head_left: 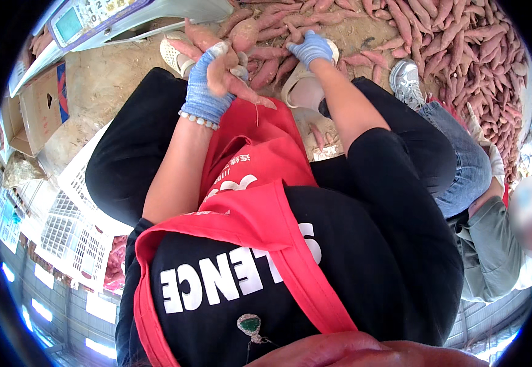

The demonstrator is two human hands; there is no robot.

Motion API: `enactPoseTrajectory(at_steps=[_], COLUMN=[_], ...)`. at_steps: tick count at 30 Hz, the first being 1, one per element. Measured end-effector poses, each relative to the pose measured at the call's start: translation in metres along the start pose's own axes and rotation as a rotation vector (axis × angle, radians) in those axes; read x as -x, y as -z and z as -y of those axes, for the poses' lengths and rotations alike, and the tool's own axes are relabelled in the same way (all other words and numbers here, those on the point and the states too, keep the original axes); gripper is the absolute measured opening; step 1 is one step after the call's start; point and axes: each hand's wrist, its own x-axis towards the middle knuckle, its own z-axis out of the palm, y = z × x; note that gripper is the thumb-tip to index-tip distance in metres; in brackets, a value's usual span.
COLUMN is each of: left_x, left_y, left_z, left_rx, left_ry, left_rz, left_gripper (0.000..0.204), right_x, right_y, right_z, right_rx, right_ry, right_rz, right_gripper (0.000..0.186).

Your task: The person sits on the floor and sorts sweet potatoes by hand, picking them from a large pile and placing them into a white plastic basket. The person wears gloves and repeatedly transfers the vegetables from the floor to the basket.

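My left hand (203, 92), in a blue knitted glove with pale fingertips and a beaded bracelet at the wrist, is closed around sweet potatoes above my red apron (260, 131). One long sweet potato (249, 93) sticks out toward the right with a thin root hanging from it. A blurred, paler sweet potato (217, 74) lies across the fingers. My right hand (312, 50), gloved alike, reaches to the heap between my feet, its fingers bent around the end of a small sweet potato (294, 33). A larger sweet potato (244, 34) lies between the hands.
A scale with a display (69, 25) stands at the far left, above an open cardboard box (41, 110). White plastic crates (73, 235) are at my left. A big pile of sweet potatoes (461, 58) spreads at the far right. Another person in jeans (461, 159) sits close at my right.
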Motion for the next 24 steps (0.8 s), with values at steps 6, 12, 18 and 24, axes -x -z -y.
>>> enactPoseTrajectory(at_steps=[6, 12, 18, 24], left_x=[-0.002, 0.007, -0.006, 0.001], left_y=[-0.001, -0.006, -0.006, -0.012], left_z=[0.008, -0.016, -0.013, -0.018], left_rx=[0.582, 1.181, 0.980, 0.957], left_ry=[0.081, 0.417, 0.409, 0.487], left_rz=[0.186, 0.124, -0.152, -0.354], left_gripper=[0.028, 0.029, 0.012, 0.019], right_x=[0.003, 0.017, 0.026, 0.018], right_y=[0.006, 0.039, 0.026, -0.015], right_z=[0.004, 0.023, 0.036, -0.006], right_rx=[-0.002, -0.353, -0.455, -0.139], right_ry=[0.043, 0.127, 0.261, 0.046], right_rz=[0.024, 0.307, 0.357, 0.221], right_gripper=[0.053, 0.046, 0.043, 0.051])
